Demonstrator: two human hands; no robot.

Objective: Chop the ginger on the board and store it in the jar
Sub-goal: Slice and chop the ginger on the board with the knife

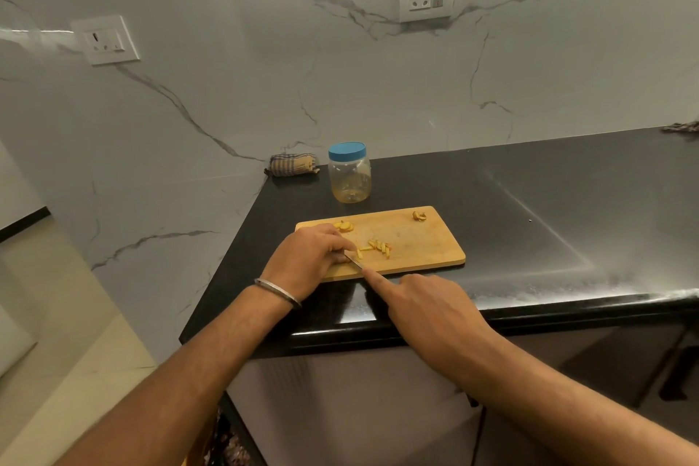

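Note:
A wooden chopping board [420, 238] lies on the black counter. Cut ginger strips [378, 248] sit near its middle, ginger slices [344, 226] at its far left, and a small ginger scrap [419, 216] at its far right corner. My left hand [310, 257] rests on the board's left part, fingers curled down onto ginger that they hide. My right hand [423, 306] grips a knife [353, 261], index finger stretched along the blade's back; the handle is hidden in the palm. Behind the board stands a clear plastic jar [350, 178] with its blue lid on.
The black counter [529, 208] ends in a front edge just under my right hand. A folded checked cloth [293, 165] lies in the back left corner by the marble wall. Another cloth [681, 127] shows at the far right.

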